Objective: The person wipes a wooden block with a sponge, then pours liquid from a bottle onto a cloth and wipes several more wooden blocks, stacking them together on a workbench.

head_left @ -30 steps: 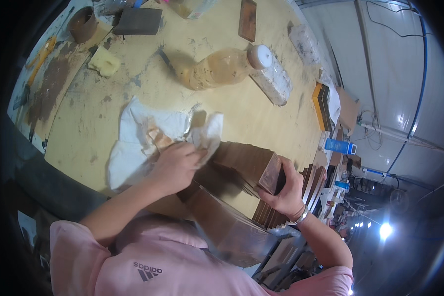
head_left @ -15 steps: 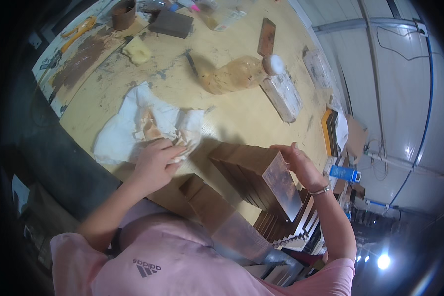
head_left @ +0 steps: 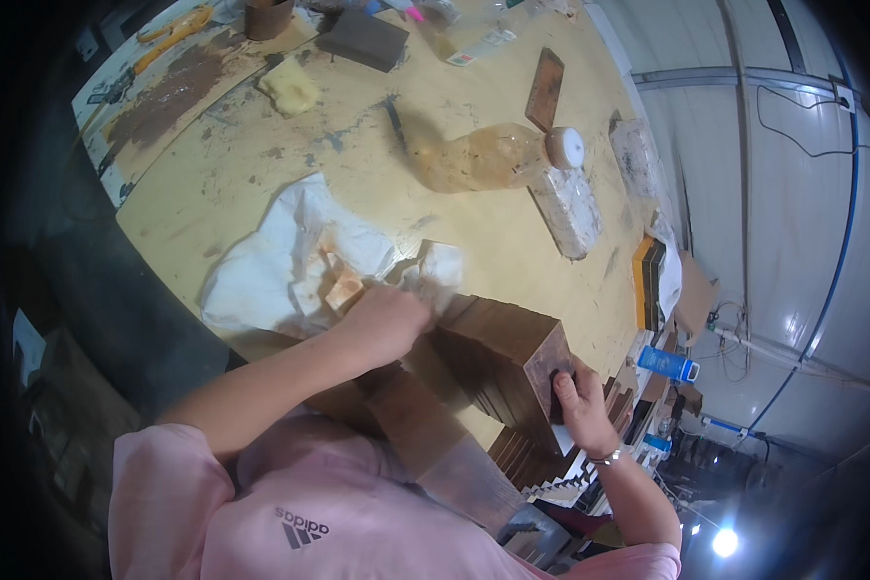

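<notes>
A crumpled white cloth [head_left: 285, 256] with brown stains lies on the table. My left hand [head_left: 389, 324] is closed on a bunched part of it, its fingertips blurred against the far left end of a brown stack of slabs [head_left: 501, 338]. My right hand [head_left: 585, 411] grips the stack's right end, thumb on the shiny end face and the other fingers hidden behind. A second brown stack [head_left: 411, 411] lies closer to my body, under my left forearm.
Beyond the cloth, a bottle of yellowish liquid [head_left: 488, 155] lies on its side against a whitish block [head_left: 565, 213]. Further off are a yellow sponge [head_left: 288, 87], a dark block [head_left: 362, 39], a brown slab [head_left: 545, 89] and a brown cup [head_left: 268, 17]. Toothed strips [head_left: 561, 483] sit at lower right.
My left hand has moved right, drawing part of the cloth to the slab stack. My right hand has come down from the stack's top corner and closed around its end.
</notes>
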The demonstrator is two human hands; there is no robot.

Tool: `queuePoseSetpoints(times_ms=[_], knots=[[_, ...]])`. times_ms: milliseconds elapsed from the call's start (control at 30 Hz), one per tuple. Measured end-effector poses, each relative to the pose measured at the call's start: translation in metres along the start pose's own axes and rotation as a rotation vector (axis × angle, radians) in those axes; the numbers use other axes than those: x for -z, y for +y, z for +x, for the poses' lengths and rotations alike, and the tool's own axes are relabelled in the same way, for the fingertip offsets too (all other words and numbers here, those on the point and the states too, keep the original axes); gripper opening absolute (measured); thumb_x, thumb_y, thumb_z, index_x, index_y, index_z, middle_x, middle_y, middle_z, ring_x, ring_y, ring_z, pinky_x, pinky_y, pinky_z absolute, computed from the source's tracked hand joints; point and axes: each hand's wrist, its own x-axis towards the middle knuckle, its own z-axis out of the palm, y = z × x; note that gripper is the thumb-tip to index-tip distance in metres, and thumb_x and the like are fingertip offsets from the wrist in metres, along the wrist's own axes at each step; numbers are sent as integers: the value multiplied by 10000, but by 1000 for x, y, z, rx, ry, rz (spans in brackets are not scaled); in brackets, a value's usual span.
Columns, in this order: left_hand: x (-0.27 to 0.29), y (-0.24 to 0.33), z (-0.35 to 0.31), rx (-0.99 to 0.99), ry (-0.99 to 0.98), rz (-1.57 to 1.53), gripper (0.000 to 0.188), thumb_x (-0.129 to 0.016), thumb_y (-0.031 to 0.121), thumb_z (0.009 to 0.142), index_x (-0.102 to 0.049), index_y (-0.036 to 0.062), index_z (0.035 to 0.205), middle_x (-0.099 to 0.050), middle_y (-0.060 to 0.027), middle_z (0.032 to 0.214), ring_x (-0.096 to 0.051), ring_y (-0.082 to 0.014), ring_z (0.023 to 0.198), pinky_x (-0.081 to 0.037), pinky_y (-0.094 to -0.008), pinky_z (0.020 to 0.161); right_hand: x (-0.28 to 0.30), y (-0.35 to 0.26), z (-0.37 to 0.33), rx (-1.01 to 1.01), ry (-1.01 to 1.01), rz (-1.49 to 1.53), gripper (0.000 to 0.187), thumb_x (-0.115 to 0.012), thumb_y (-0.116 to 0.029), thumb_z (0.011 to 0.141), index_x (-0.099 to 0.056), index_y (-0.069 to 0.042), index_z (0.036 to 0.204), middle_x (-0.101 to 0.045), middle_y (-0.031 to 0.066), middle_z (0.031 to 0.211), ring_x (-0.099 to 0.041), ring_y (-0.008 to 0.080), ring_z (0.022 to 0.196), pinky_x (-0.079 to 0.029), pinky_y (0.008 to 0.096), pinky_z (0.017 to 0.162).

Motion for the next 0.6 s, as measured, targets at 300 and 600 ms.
queuePoseSetpoints(times_ms=[300,600], knots=[[-30,-19,13,-186,519,-117,70,-660,58,728,-676,33,792,-625,-113,817,-628,-345,780,-513,-438,692,-11,13,4,79,236,-341,543,-547,-473,939,-630,62,976,-543,191,572,-558,323,510,-452,386,539],[-10,-9,6,-136,459,-384,162,-772,34,665,-636,-4,745,-608,-131,741,-631,-290,679,-478,-367,596,-15,15,3,86,295,-312,580,-547,-515,914,-637,55,970,-543,192,577,-587,333,529,-462,381,543]])
